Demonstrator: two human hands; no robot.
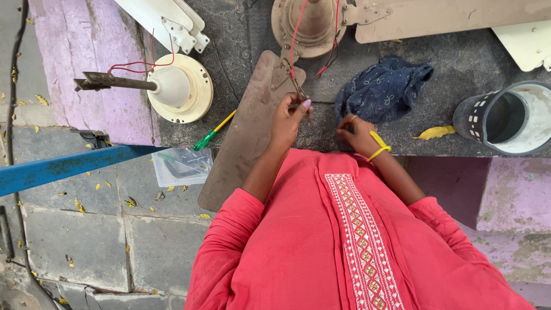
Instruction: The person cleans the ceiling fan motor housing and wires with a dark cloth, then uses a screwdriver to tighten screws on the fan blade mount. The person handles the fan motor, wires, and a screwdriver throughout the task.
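Pinched between thumb and fingertips, the left hand's (288, 117) grip closes on the near end of a thin metal bracket (294, 85), whose long axis runs away from the person, tilted up and a little left toward the brown fan motor (307, 26). It lies at the top of a brown fan blade (244, 135) on the dark worktop (459, 63), the blade slanting down over the near edge. Right hand (359, 133), fingers curled shut, rests just beside a blue cloth (383, 89); whether it holds anything I cannot tell.
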